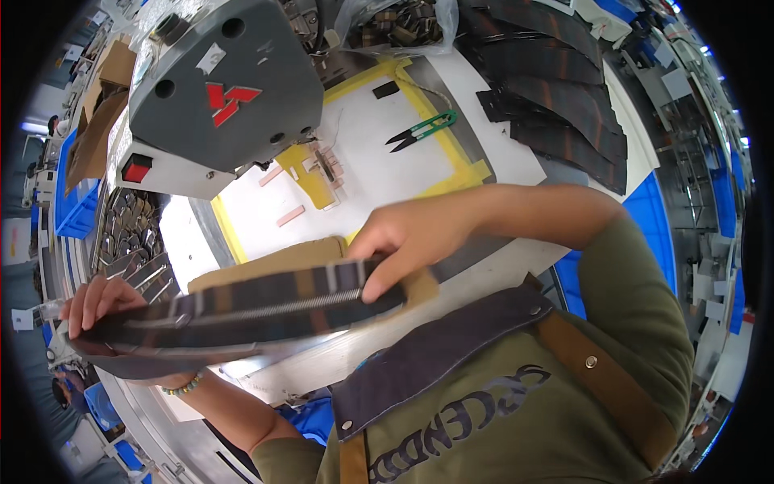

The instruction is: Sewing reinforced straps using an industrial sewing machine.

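Observation:
A long dark plaid fabric panel with a metal zipper [266, 310] is stretched between my hands in front of the sewing machine, slightly blurred. My left hand [105, 302] grips its left end, with the fingers over the top edge. Near the right end, my right hand [411, 242] pinches the fabric with thumb and fingers. Behind the panel shows a tan piece [274, 264]; whether it is joined to the panel I cannot tell. Beyond my hands are the machine's grey head [226, 97] and a yellow plate [310, 181] on the work surface.
Green-handled thread snips [423, 131] lie on the white surface bordered with yellow tape. Dark plaid panels [556, 93] are piled at the back right, near a blue bin [649, 234]. Small metal parts [129, 234] sit at left. A plastic bag of small pieces [399, 24] stands behind.

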The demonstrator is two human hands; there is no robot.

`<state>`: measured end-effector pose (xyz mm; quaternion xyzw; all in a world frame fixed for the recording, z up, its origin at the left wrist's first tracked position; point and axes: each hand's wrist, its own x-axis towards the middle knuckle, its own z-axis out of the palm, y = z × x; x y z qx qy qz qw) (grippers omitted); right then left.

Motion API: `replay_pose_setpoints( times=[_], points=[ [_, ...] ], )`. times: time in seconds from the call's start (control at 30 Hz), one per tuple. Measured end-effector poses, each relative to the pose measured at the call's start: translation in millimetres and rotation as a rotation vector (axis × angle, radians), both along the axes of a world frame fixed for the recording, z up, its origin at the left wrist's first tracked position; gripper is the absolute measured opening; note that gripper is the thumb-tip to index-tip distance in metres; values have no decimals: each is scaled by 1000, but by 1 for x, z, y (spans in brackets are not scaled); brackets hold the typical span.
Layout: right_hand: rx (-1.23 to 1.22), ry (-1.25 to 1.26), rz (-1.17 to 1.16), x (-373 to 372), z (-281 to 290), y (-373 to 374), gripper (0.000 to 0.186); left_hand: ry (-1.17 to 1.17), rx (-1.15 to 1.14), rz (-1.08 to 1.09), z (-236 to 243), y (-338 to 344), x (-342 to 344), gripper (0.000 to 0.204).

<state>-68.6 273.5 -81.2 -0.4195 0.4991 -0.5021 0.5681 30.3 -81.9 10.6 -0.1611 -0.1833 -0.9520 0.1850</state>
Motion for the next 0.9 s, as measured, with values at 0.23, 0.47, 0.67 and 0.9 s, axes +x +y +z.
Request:
replay_pose_setpoints(
  times=[0.23,0.47,0.67,0.9],
  points=[
    [172,423,-166,-8,-2,13,28,-217,-15,162,-55,-95,19,25],
    [-45,585,-373,-28,-8,-71,24,-121,-1439,24,-20,-55,-42,71],
    [127,465,-444,-47,-22,-108,20,-65,-1957,-106,-70,8,-72,59],
    [-10,876,-652,-55,-22,-71,16,-389,-1931,-9,-128,20,-66,21]
  ],
)
